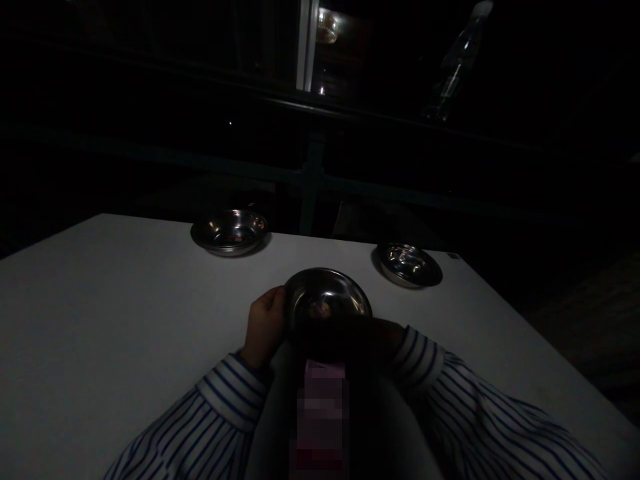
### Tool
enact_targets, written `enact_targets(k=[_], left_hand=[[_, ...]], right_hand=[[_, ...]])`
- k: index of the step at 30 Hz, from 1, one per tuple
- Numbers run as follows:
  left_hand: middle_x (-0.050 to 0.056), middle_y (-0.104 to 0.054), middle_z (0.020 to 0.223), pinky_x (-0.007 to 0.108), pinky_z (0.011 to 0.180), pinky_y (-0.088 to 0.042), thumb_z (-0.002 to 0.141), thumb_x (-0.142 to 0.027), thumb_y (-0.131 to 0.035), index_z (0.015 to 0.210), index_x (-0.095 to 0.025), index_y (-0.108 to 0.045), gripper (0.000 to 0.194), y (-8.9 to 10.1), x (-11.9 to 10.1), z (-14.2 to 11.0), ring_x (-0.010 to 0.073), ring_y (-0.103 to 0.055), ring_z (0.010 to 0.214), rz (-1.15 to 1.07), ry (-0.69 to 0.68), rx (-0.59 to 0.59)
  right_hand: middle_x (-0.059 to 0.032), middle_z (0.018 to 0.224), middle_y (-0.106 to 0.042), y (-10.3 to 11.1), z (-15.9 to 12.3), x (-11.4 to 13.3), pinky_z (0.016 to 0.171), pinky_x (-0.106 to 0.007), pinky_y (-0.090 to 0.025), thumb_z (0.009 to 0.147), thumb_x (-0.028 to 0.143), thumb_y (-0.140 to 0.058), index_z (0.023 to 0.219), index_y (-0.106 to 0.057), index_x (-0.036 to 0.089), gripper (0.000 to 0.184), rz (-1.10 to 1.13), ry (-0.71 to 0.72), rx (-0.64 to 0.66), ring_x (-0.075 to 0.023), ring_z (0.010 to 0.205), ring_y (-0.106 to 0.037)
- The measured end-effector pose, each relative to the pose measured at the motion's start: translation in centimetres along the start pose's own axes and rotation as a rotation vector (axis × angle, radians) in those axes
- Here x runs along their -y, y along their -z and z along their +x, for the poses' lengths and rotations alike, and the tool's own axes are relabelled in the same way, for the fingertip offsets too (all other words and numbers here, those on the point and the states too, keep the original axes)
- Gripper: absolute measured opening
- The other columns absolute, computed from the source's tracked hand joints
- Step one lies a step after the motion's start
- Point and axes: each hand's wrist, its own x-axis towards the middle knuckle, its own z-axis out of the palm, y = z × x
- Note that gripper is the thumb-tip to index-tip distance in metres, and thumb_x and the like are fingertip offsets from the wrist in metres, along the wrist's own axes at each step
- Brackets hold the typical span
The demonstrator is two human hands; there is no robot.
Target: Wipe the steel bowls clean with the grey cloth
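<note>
A shiny metal bowl is in front of me, tilted a little toward me. My left hand is closed on its left rim, thumb and fingers gripping the edge. Deep shadow covers my right hand, which lies across the near side of the bowl; its fingers do not show. Below the bowl is a pinkish, blurred-out patch whose kind I cannot make out.
A second metal bowl stands at the far left edge of the white table, a third metal bowl toward the far right corner. Beyond is a dark ledge with a clear plastic bottle. The surroundings are very dim.
</note>
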Motion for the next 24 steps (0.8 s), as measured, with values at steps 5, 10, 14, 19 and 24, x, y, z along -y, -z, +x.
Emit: enact_targets(k=[5, 10, 14, 19, 24], left_hand=[[0.006, -0.07, 0.078, 0.027, 0.062, -0.047, 0.081, -0.043, -0.047, 0.096, -0.011, -0.066, 0.041, 0.2, -0.2, 0.0, 0.0178, -0.061, 0.069, -0.012, -0.049, -0.013], [0.007, -0.07, 0.083, 0.027, 0.068, -0.048, 0.082, -0.043, -0.046, 0.099, -0.012, -0.066, 0.041, 0.2, -0.4, -0.2, 0.0187, -0.062, 0.077, 0.025, -0.137, -0.027], [0.006, -0.071, 0.088, 0.028, 0.07, -0.049, 0.082, -0.043, -0.047, 0.097, -0.013, -0.067, 0.039, 0.1, -0.5, -0.3, 0.0192, -0.063, 0.079, 0.027, -0.154, -0.056], [0.004, -0.071, 0.08, 0.026, 0.066, -0.048, 0.082, -0.04, -0.046, 0.096, -0.013, -0.068, 0.037, 0.2, -0.8, -0.4, 0.0177, -0.062, 0.073, 0.078, -0.16, -0.07], [0.004, -0.071, 0.079, 0.026, 0.064, -0.047, 0.082, -0.04, -0.046, 0.096, -0.014, -0.068, 0.037, 0.3, -0.9, -0.4, 0.0173, -0.062, 0.07, 0.085, -0.161, -0.069]], right_hand=[[-0.0009, 0.091, -0.069, 6.2, -2.2, 0.5, 0.067, -0.024, -0.053, 0.093, 0.027, -0.041, 0.105, -0.063, 0.021, 0.026, 0.363, -0.13, 0.208, -0.0129, 0.076, -0.065], [-0.0021, 0.082, -0.068, 8.4, -5.1, -0.4, 0.065, -0.026, -0.051, 0.089, 0.037, -0.044, 0.096, -0.065, 0.018, 0.029, 0.486, -0.456, -0.181, -0.0166, 0.074, -0.063], [-0.0008, 0.08, -0.067, 7.8, -7.0, -0.4, 0.063, -0.024, -0.05, 0.087, 0.041, -0.047, 0.094, -0.065, 0.019, 0.029, 0.473, -0.56, -0.343, -0.0159, 0.07, -0.06], [-0.0011, 0.085, -0.067, 7.6, -8.0, 0.7, 0.067, -0.023, -0.049, 0.088, 0.041, -0.045, 0.097, -0.065, 0.02, 0.03, 0.446, -0.554, -0.374, -0.0149, 0.071, -0.059], [-0.0017, 0.083, -0.066, 7.6, -8.6, 0.7, 0.064, -0.024, -0.049, 0.088, 0.041, -0.045, 0.098, -0.064, 0.019, 0.031, 0.432, -0.581, -0.372, -0.0158, 0.07, -0.059]])
